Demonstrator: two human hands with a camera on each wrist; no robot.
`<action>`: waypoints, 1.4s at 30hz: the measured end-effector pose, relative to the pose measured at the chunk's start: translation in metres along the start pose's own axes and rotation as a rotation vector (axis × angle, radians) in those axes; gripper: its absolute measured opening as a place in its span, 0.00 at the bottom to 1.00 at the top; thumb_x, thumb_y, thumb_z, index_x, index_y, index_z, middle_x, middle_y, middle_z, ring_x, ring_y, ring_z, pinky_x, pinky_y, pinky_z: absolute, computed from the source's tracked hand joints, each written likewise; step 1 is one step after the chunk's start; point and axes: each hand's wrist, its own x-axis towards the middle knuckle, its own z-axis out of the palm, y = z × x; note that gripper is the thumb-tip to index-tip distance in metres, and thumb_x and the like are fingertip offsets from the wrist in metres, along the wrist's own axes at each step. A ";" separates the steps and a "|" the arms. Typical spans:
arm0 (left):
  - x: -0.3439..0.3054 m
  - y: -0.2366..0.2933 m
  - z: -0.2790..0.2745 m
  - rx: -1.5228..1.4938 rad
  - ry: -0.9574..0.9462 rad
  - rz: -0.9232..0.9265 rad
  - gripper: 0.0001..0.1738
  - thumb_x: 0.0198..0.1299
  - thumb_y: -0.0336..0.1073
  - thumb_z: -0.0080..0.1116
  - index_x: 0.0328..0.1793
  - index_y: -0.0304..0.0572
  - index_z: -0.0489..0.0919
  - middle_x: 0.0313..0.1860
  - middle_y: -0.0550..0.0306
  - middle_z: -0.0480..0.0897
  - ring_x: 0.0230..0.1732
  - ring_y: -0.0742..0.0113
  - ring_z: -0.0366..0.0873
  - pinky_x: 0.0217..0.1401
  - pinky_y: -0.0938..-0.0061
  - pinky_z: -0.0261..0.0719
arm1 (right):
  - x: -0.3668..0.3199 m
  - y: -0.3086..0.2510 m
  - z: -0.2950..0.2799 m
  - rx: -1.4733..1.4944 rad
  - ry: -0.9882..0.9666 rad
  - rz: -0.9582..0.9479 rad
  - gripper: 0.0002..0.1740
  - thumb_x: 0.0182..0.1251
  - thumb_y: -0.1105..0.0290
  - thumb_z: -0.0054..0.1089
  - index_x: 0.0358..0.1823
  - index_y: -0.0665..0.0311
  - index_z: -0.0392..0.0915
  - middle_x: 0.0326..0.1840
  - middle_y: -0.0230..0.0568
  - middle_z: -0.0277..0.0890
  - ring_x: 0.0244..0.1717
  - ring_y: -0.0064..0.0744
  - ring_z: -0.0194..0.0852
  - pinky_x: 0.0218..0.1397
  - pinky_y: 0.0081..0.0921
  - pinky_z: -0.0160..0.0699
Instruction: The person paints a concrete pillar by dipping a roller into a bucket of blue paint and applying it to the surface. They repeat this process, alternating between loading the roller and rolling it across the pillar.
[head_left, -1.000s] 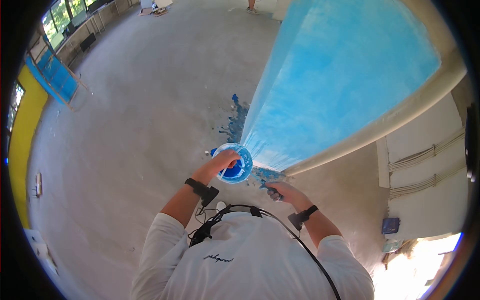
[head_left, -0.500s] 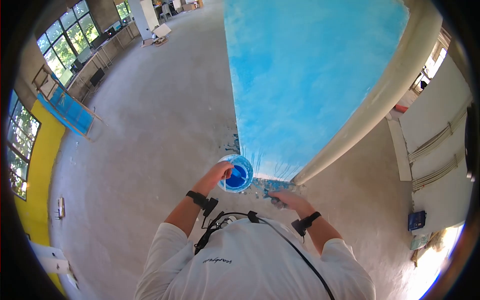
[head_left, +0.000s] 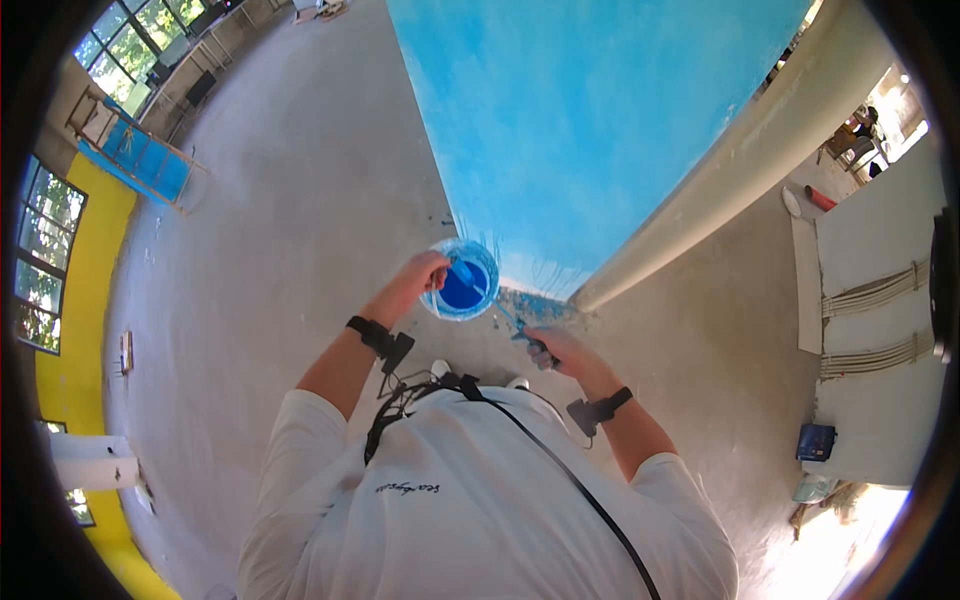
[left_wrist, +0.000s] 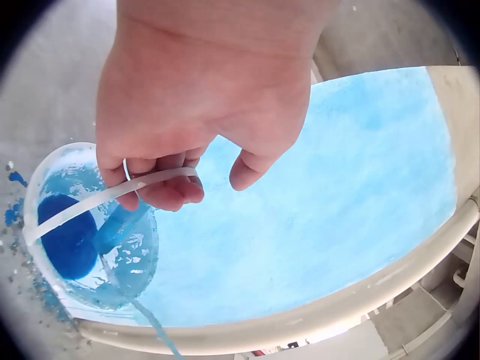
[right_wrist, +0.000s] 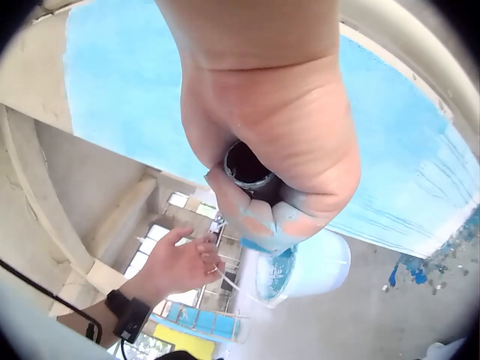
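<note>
The left hand (head_left: 425,272) hooks curled fingers round the white handle (left_wrist: 112,193) of a paint-streaked bucket (right_wrist: 326,262); its thumb hangs free. Dark blue paint (left_wrist: 67,236) lies inside the bucket. A blue-coated roller (left_wrist: 116,227) rests tilted within the rim, its thin rod (left_wrist: 154,321) running out over the edge towards the right hand. Curled round the roller's dark grip (right_wrist: 247,166) is the right hand (head_left: 555,350), with blue paint on its fingers, just right of the bucket and slightly nearer the body.
A light-blue painted panel (head_left: 590,120) rises beyond the bucket, edged on the right by a pale rounded column (head_left: 740,150). Blue splashes (head_left: 540,305) mark the floor at its base. A blue box (head_left: 816,442) stands at far right; a blue framed board (head_left: 150,165) leans at left.
The head view has shifted, showing the panel farther left. Both hands still hold the handle and the grip; the roller inside the bucket now shows more clearly than a second ago.
</note>
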 end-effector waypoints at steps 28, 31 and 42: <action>-0.046 -0.152 -0.202 -0.335 0.416 -0.186 0.11 0.63 0.43 0.50 0.35 0.44 0.74 0.26 0.64 0.73 0.29 0.73 0.70 0.37 0.79 0.70 | 0.060 -0.098 0.026 0.243 0.299 -0.094 0.05 0.70 0.65 0.50 0.37 0.54 0.64 0.23 0.25 0.61 0.18 0.14 0.55 0.18 0.14 0.53; -0.062 -0.214 -0.246 -0.432 0.581 -0.242 0.10 0.60 0.43 0.54 0.33 0.46 0.74 0.23 0.66 0.71 0.26 0.74 0.69 0.36 0.79 0.68 | 0.126 -0.113 0.050 0.376 0.303 -0.071 0.06 0.72 0.64 0.48 0.38 0.56 0.65 0.23 0.26 0.60 0.19 0.14 0.56 0.18 0.14 0.54; -0.125 -0.384 -0.250 -0.557 1.016 -0.688 0.13 0.56 0.48 0.57 0.31 0.50 0.73 0.23 0.66 0.71 0.27 0.74 0.69 0.33 0.79 0.66 | 0.390 -0.108 -0.125 0.484 0.644 0.055 0.10 0.74 0.65 0.43 0.36 0.63 0.64 0.20 0.26 0.57 0.16 0.16 0.55 0.17 0.14 0.55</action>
